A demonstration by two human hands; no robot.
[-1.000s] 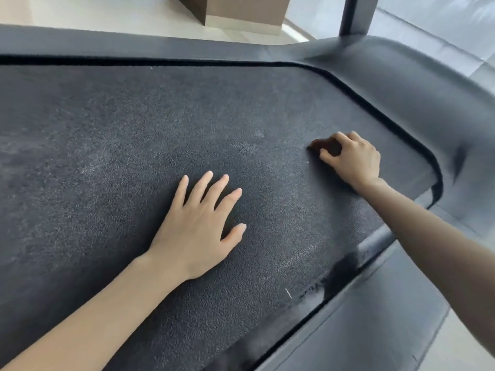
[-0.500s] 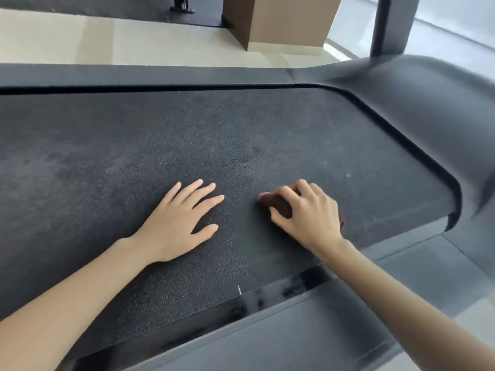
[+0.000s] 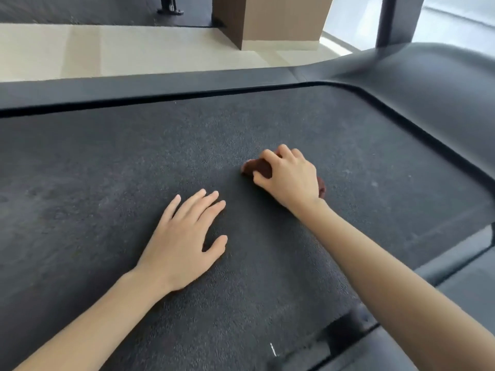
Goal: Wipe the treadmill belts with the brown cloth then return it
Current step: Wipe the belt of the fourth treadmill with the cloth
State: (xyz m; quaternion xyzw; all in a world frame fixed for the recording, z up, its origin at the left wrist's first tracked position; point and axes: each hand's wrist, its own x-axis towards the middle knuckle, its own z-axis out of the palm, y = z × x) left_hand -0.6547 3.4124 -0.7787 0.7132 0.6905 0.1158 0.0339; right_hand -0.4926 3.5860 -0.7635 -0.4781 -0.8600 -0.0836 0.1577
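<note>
The dark textured treadmill belt (image 3: 107,183) fills most of the head view. My right hand (image 3: 289,178) grips the bunched brown cloth (image 3: 257,167) and holds it down on the belt right of centre; only its left end and a bit by the wrist show. My left hand (image 3: 184,236) rests flat on the belt with straight fingers, just below and left of the cloth.
A grey side rail (image 3: 160,87) borders the belt at the far side, and the curved motor cover (image 3: 442,103) rises on the right. A dark upright post (image 3: 396,20) and a brown pillar (image 3: 273,20) stand beyond on the pale floor. The near rail (image 3: 455,263) runs bottom right.
My right hand dragged the cloth across the belt from near the right end toward the middle, closer to my left hand. The left hand stayed flat; the view tilted up.
</note>
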